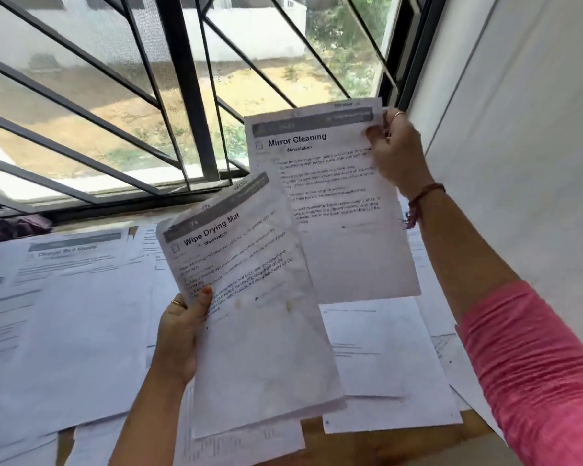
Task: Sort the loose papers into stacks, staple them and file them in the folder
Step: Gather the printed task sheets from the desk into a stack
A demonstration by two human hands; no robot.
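Left hand: raised above the table; the thumb is curled over the front of the "Wipe Drying Mat" sheets, the fingers are hidden behind them. The left edge is gripped.
"Wipe Drying Mat" sheets: held in the air, centre of view. The long axis is tilted, the heading end pointing far and to the right, the bottom end pointing near. More than one leaf is seen at the bottom right corner. Yellowish stains are noted on the lower half.
Right hand: raised higher and farther, right of centre; thumb and fingers are closed in a pinch on the top right corner of the "Mirror Cleaning" sheet.
"Mirror Cleaning" sheet: hung from that corner, long axis close to upright, heading at the far end, bottom edge free. Its lower left corner is overlapped by the other sheets.
Loose papers: spread flat over the table, overlapping, from the left edge of view to the right wall.
Edges: a barred window is seen along the far side; a white wall closes the right side, just beside the right hand.
Open room: bare wood is seen only at the near edge of the table.
Right arm: a pink sleeve and a thread wristband are noted.
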